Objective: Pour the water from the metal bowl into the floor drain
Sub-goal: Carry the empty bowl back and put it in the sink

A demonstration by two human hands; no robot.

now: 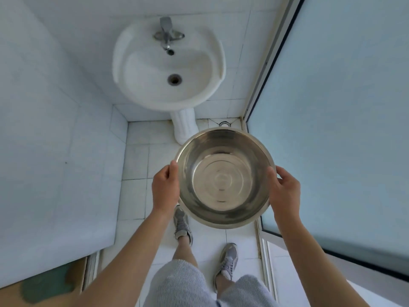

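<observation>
Now we hold the metal bowl (223, 180) in the air with both hands, above the white tiled floor (135, 196) and in front of our body. Our left hand (164, 187) grips the left rim, with the thumb on the edge, and our right hand (284, 191) grips the right rim in the same way. The bowl's mouth faces up to us and shining rings show on its bottom; how much water is inside, we cannot tell. The floor drain (224, 124) is a small round grate in the far right corner of the floor, and from our view it shows just beyond the far rim of the bowl. Beside it, to the left, stands the pedestal (183, 127) of a white sink (137, 85) with a metal tap (167, 34). A frosted glass door (332, 129) closes the right side. Below the bowl we see our two grey shoes (182, 222), the left one further forward, and striped shorts (177, 284).
</observation>
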